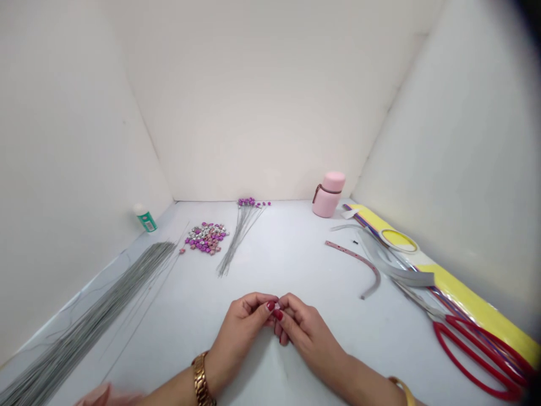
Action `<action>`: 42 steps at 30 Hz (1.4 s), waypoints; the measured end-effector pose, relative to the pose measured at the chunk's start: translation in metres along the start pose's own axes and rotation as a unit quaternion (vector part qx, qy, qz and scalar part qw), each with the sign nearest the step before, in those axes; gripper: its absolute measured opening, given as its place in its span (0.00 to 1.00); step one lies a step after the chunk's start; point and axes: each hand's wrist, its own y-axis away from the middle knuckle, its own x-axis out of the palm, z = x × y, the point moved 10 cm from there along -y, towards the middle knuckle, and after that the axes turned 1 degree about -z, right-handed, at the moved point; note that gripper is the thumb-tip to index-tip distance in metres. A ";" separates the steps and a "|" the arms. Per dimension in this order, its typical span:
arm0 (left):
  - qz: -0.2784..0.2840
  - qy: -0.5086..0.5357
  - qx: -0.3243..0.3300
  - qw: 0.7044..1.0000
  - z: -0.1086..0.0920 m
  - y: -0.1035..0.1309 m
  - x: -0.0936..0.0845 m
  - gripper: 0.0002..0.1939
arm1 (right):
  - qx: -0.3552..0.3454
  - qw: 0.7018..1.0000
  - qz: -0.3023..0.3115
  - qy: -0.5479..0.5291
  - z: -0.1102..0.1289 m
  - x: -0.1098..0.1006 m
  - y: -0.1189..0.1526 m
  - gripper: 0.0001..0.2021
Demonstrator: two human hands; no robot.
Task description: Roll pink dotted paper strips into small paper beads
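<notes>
My left hand (249,318) and my right hand (300,321) meet at the front middle of the table, thumbs and fingertips pinched together on a tiny pale piece (276,306). Fingers mostly cover that piece, so its shape cannot be made out. Beyond them lies a bundle of thin wires (239,239) tipped with purple stars (246,201). Left of it is a pile of purple, pink and silver stars (207,238). On the right, a curved pink paper strip (353,255) rests on the table.
Long grey wires (93,316) cover the left side, near a green-and-white glue bottle (146,219). A pink flask (328,195) stands at the back right. Red-handled scissors (473,352), a tape roll (398,239) and yellow packets (477,304) line the right.
</notes>
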 end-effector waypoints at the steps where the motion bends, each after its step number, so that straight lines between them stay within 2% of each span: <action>1: -0.018 -0.016 0.003 1.000 -0.001 0.001 -0.003 0.10 | -0.001 1.000 -0.002 -0.005 0.001 0.000 0.000 0.09; 5: -0.083 -0.059 0.009 0.995 -0.005 0.005 -0.016 0.10 | 0.002 0.999 -0.025 -0.032 0.000 -0.003 0.000 0.10; 9: -0.093 -0.068 0.011 0.993 -0.008 0.008 -0.015 0.10 | -0.004 0.998 -0.045 -0.038 -0.001 -0.004 0.000 0.11; 14: -0.134 -0.084 -0.007 0.987 0.000 0.013 -0.021 0.12 | -0.005 0.996 -0.066 -0.052 -0.004 -0.008 -0.003 0.13; 22: -0.132 -0.127 0.052 0.982 -0.008 0.021 -0.020 0.15 | 0.005 0.992 -0.038 -0.118 -0.005 -0.006 -0.004 0.14; 26: -0.121 -0.166 0.091 0.974 -0.017 0.021 -0.017 0.11 | 0.010 0.991 -0.012 -0.136 -0.003 0.000 -0.002 0.14; 29: -0.127 -0.180 0.103 0.970 -0.021 0.021 -0.017 0.10 | 0.006 0.990 -0.024 -0.140 0.001 -0.002 0.001 0.12; 31: -0.129 -0.158 0.086 0.975 -0.017 0.020 -0.018 0.10 | -0.009 0.991 -0.042 -0.126 0.006 -0.006 0.003 0.09; 34: -0.137 -0.105 0.048 0.984 -0.007 0.018 -0.020 0.12 | -0.041 0.996 -0.056 -0.048 0.016 -0.012 0.005 0.08; 38: -0.173 -0.051 -0.005 0.984 0.008 0.016 -0.029 0.12 | -0.069 0.994 -0.063 0.048 0.021 -0.016 0.005 0.09; 42: -0.195 -0.012 -0.019 0.981 0.017 0.015 -0.034 0.08 | -0.084 0.988 -0.056 0.119 0.021 -0.016 0.003 0.10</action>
